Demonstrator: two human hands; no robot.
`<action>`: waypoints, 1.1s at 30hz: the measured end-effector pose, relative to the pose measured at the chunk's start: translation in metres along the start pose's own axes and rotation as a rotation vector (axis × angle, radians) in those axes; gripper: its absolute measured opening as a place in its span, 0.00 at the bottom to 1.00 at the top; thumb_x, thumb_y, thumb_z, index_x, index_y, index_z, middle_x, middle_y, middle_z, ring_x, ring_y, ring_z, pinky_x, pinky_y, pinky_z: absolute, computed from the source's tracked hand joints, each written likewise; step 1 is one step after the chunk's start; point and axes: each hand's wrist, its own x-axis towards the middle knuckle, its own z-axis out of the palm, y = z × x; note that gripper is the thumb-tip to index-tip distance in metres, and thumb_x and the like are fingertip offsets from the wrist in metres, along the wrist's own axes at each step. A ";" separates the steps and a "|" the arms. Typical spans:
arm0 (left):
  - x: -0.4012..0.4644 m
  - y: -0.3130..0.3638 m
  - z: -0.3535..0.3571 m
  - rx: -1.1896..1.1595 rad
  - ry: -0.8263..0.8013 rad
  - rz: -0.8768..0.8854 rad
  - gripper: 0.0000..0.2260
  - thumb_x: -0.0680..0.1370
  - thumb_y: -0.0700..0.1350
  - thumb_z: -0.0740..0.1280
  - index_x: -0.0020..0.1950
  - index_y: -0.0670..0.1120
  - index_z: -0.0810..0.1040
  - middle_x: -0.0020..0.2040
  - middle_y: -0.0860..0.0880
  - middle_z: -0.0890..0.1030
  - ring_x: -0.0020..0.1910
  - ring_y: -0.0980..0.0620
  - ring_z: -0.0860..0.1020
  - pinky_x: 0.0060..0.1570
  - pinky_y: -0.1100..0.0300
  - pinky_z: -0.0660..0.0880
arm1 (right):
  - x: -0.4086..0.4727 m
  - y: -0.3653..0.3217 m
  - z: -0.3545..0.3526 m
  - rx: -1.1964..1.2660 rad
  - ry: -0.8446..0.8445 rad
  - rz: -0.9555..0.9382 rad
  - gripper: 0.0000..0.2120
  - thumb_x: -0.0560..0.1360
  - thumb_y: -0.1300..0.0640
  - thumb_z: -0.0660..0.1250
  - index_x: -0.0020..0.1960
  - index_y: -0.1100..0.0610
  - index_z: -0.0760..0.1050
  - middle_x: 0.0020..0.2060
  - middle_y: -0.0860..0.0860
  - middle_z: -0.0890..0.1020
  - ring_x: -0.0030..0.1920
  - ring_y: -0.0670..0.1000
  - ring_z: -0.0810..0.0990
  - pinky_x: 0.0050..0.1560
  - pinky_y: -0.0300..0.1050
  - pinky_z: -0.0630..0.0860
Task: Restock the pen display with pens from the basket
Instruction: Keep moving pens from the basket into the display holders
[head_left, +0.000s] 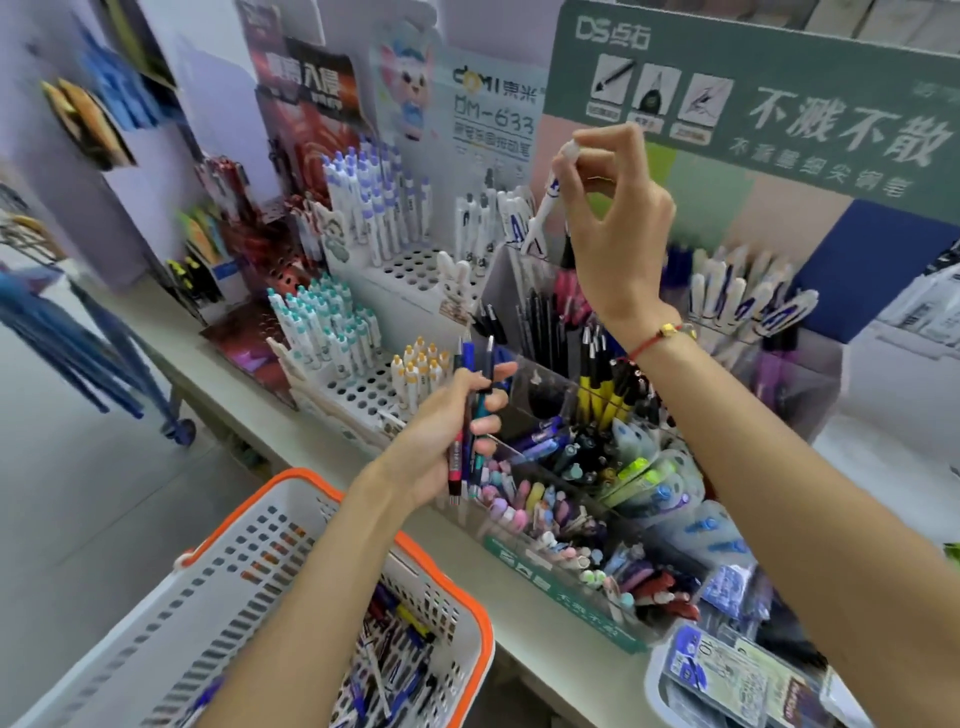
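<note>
1. Pinching a white pen (540, 218) by its cap end, the right hand (618, 228) holds it nearly upright, tip down, above the back compartments of the display (524, 551). Thumb and fingertips press on the cap; the other fingers curl loosely.
2. The left hand (447, 436) grips a bundle of pens (470, 421), about 4, fingers wrapped around them, above the display's left edge.
3. The basket (467, 613) sits low at the left, against the shelf (545, 644) front, with a heap of pens left at its bottom.
4. Progress, as I judge it: midway. Most compartments look filled, but the bundle and the basket heap remain to be placed.
5. Room: the white pen must drop between upright pens packed close, so the gap is narrow. The green sign (753, 93) looms just behind the right hand, limiting lift. The space between the 2 hands is open.
</note>
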 end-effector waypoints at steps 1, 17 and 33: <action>-0.001 0.000 -0.001 0.002 -0.009 0.001 0.10 0.83 0.42 0.51 0.57 0.44 0.71 0.30 0.54 0.68 0.22 0.60 0.62 0.21 0.69 0.60 | 0.001 0.001 0.002 -0.001 0.018 -0.020 0.13 0.79 0.53 0.67 0.53 0.64 0.76 0.42 0.49 0.85 0.40 0.44 0.83 0.44 0.39 0.80; -0.007 -0.002 -0.009 -0.014 0.021 0.040 0.09 0.82 0.43 0.59 0.57 0.43 0.77 0.43 0.53 0.83 0.33 0.58 0.78 0.30 0.64 0.75 | 0.004 0.021 0.016 -0.630 -0.411 -0.134 0.12 0.80 0.53 0.61 0.57 0.56 0.79 0.54 0.54 0.81 0.59 0.58 0.72 0.55 0.51 0.64; -0.012 -0.010 -0.001 0.148 0.007 0.017 0.10 0.82 0.42 0.61 0.59 0.43 0.78 0.51 0.48 0.86 0.46 0.54 0.84 0.41 0.60 0.82 | -0.087 -0.021 -0.042 0.092 -0.710 0.751 0.09 0.78 0.51 0.67 0.48 0.55 0.83 0.38 0.48 0.84 0.38 0.38 0.80 0.40 0.31 0.73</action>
